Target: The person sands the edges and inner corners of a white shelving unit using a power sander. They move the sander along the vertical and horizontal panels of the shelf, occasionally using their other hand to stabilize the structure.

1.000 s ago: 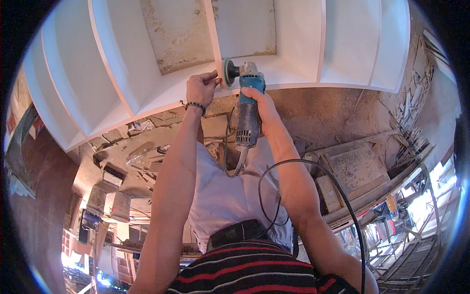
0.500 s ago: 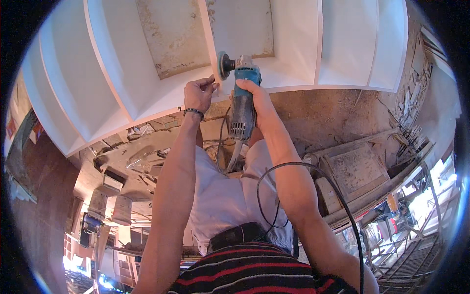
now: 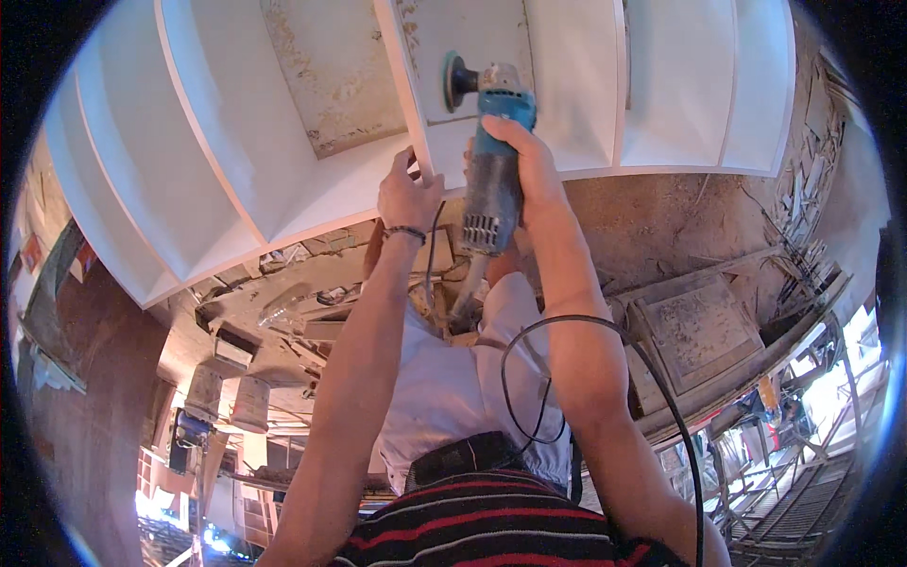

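My right hand (image 3: 524, 165) grips a blue and dark grey power sander (image 3: 491, 194). Its round pad (image 3: 453, 80) is held beside the white middle divider (image 3: 395, 66), just to its right, with a visible gap between them. My left hand (image 3: 406, 198) holds the lower end of that divider, fingers bent round its edge and partly hidden. The divider belongs to a white shelving unit (image 3: 208, 132) whose compartments have stained back panels (image 3: 321, 85) in the middle.
A black cord (image 3: 652, 364) loops over my right forearm. Below lie dusty ground (image 3: 652, 217) with scrap pieces (image 3: 794, 208), a flat board (image 3: 694, 331) at right, buckets (image 3: 250, 406) at lower left and metal racks (image 3: 784, 510) at lower right.
The sander and my right hand have moved up and right, away from the divider's edge. My left hand has shifted slightly right on the divider.
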Demonstrator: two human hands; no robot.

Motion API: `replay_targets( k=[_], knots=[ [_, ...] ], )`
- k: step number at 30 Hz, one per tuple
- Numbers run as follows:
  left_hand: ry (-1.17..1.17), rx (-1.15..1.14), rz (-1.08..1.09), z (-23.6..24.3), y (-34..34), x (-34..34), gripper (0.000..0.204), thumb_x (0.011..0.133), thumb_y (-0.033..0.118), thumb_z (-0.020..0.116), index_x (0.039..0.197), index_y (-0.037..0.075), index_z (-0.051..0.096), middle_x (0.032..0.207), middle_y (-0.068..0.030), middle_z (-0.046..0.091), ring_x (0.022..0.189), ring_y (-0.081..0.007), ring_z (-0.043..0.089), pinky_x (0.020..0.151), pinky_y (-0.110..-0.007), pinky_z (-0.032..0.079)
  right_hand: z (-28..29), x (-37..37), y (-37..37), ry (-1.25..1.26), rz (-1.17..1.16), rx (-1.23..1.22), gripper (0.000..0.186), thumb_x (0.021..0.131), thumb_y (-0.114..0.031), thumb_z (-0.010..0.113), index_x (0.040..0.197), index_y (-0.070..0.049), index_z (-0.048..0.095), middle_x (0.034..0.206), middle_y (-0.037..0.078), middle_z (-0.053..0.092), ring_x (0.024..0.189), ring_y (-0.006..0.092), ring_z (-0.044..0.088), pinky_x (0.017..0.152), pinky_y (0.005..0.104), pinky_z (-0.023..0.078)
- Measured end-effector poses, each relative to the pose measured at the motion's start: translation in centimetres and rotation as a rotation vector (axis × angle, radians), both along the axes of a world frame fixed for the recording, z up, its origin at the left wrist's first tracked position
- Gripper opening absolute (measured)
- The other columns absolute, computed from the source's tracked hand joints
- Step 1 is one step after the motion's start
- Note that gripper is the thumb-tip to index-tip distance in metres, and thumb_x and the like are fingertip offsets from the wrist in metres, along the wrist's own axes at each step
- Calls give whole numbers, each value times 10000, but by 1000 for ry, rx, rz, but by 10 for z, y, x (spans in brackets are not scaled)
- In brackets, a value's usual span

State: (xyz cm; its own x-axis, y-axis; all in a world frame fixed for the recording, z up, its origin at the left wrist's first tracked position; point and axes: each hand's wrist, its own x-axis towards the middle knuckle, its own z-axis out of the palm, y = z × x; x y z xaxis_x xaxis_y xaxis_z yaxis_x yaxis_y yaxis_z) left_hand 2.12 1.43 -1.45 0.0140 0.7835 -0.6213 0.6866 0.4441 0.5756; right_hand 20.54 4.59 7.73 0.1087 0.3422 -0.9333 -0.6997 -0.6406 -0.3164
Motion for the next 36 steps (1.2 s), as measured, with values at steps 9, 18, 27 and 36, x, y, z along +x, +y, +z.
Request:
replay_targets(
  k=[9, 18, 27, 36],
  knots=[
    [179, 265, 38, 3, 70, 33, 516, 740, 203, 749, 1234, 65, 688, 1203, -154, 747, 1003, -329, 753, 903, -462, 577, 10, 30, -43, 12, -55, -103, 378, 879, -320, 781, 1063, -28, 627, 861, 104, 697, 689, 202, 686, 642, 334, 591],
    [-48, 301, 212, -31, 199, 18, 315, 859, 241, 812, 1091, 27, 793, 974, -110, 802, 813, -198, 760, 728, -322, 598, -2, 2, -27, 30, 69, -107, 344, 863, -327, 796, 1036, -70, 645, 847, 92, 700, 649, 181, 672, 589, 332, 579],
    [-353, -231, 132, -18, 111, -16, 375, 886, 70, 813, 1236, -38, 735, 1083, -96, 780, 924, -138, 730, 797, -287, 605, -29, -10, 8, 22, 126, -26, 375, 858, -356, 783, 998, -27, 666, 815, 105, 706, 647, 190, 678, 608, 334, 566],
    [-436, -324, 102, -9, 43, -22, 648, 790, -90, 810, 1400, -89, 589, 1316, -167, 704, 1098, -211, 729, 930, -325, 613, -25, -19, 42, 75, 76, -28, 365, 843, -289, 804, 1047, -22, 662, 830, 106, 687, 627, 201, 671, 553, 357, 576]
  ],
)
